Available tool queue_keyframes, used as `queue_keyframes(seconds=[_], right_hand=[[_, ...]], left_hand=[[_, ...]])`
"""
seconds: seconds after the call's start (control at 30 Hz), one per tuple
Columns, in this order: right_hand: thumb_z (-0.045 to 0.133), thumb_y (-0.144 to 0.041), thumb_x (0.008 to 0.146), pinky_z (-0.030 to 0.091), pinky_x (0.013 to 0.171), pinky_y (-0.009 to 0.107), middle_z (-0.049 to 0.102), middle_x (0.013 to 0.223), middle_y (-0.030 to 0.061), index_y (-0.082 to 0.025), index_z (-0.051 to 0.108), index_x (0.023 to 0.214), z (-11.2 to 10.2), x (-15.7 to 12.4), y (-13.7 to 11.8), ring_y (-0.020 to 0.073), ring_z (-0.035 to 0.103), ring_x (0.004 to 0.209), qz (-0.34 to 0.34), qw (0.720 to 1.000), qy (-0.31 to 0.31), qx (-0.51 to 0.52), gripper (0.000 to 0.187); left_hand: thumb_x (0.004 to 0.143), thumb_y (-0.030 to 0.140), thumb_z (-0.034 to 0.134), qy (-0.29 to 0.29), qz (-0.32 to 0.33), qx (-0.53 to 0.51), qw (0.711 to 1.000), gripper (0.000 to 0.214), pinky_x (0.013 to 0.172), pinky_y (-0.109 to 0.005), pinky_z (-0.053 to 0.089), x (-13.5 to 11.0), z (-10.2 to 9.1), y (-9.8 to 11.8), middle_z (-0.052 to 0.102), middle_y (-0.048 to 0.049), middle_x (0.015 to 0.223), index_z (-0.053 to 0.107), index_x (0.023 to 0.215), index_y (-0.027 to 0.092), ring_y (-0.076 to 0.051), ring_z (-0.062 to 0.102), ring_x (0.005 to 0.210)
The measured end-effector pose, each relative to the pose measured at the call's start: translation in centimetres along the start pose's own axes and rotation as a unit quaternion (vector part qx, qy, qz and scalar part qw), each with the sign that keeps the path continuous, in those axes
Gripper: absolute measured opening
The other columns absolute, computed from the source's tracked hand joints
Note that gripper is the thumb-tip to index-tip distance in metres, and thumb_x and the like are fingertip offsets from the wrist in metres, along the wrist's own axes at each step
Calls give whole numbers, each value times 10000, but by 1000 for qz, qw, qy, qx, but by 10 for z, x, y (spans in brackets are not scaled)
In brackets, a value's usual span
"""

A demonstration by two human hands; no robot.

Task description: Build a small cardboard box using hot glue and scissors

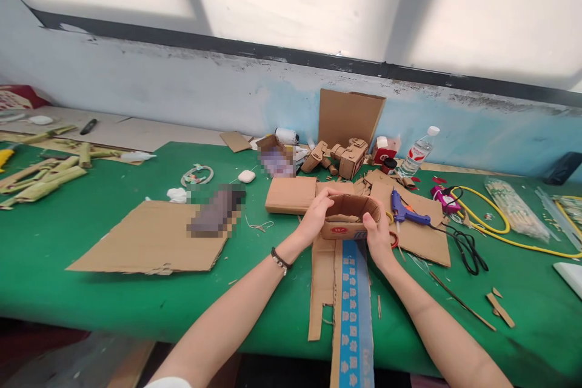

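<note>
Between my two hands is a small open cardboard box (pixel 343 230) with rounded ends and a red print on its near side. My left hand (pixel 313 218) grips its left end, and my right hand (pixel 378 233) grips the right end with the thumb at the rim. Under the box, a long cardboard strip with blue printed tape (pixel 352 309) runs toward me past the table edge. Beside that lies a notched cardboard piece (pixel 322 285). A closed cardboard box (pixel 291 194) sits just beyond my left hand. Right of my right hand, a blue glue gun (pixel 407 209) rests on cardboard.
A flat cardboard sheet (pixel 150 236) lies to the left. At the back stand a cardboard camera model (pixel 352 157) and a water bottle (pixel 417 154). A yellow cable (pixel 504 227) and a bag of sticks (pixel 516 206) lie on the green tabletop (pixel 254 297) at right.
</note>
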State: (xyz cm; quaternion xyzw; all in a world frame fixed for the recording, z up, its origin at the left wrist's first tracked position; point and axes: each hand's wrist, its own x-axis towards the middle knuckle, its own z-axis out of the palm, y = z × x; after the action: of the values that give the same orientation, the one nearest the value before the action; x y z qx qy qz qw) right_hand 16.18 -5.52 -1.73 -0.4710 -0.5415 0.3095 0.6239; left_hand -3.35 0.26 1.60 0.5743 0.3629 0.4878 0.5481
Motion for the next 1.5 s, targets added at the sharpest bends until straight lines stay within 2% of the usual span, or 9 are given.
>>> queue_keyframes(seconds=[0.07,0.33,0.53,0.63,0.8,0.93,1.17,1.5], right_hand=[[687,-581,1059,605,1145,466,792,1373,91,-270,676,1425,1,-2,-2,307,750,1274,6,1000,-3,2,480],[704,-572,1027,618,1092,462,809,1289,78,-272,657,1396,3,-4,-3,306,765,1198,28,999,-8,22,478],[704,-547,1014,627,1084,452,798,1296,83,-265,637,1410,3,-2,-4,295,760,1191,32,999,-4,26,490],[704,-556,1023,630,1096,449,806,1310,88,-259,637,1415,3,-1,-6,295,765,1207,33,999,-15,28,496],[695,-574,1046,640,1092,454,816,1314,87,-266,634,1422,3,-1,-8,297,775,1210,30,999,-32,31,490],[699,-574,1042,632,1120,477,812,1334,96,-271,621,1435,3,-1,-5,309,774,1227,26,999,-31,36,503],[710,-586,1045,585,1184,470,742,1449,104,-280,584,1505,4,-3,1,302,723,1321,24,999,-18,36,567],[710,-636,1058,635,1079,451,782,1305,90,-264,575,1456,3,-7,4,283,752,1180,41,999,-8,10,561]], left_hand=[[955,362,567,19,13,17,1000,236,1179,-449,501,1,0,-3,789,-62,1167,732,1055,227,-315,698,1242],[983,341,521,27,19,31,999,214,1124,-408,491,2,-1,-7,747,-48,1125,698,1041,237,-289,668,1188],[975,333,519,12,15,38,999,219,1054,-392,514,-4,3,-3,747,-44,1092,710,1020,236,-275,673,1121],[962,347,564,24,9,31,999,225,1109,-407,518,-2,1,2,777,-50,1159,729,1064,235,-286,687,1185],[954,449,720,-47,-30,-34,998,310,1143,-441,558,0,-4,12,834,-86,1252,784,1147,214,-312,748,1212],[958,504,773,-49,-42,-42,997,369,1106,-436,584,-4,-4,15,850,-88,1240,799,1183,213,-311,766,1201],[938,521,797,-65,-64,-46,995,379,1024,-409,583,-6,-1,13,846,-79,1206,796,1164,216,-300,764,1136],[952,472,762,-28,-41,-43,998,314,1100,-418,570,-9,4,13,846,-76,1207,794,1128,214,-306,756,1182]])
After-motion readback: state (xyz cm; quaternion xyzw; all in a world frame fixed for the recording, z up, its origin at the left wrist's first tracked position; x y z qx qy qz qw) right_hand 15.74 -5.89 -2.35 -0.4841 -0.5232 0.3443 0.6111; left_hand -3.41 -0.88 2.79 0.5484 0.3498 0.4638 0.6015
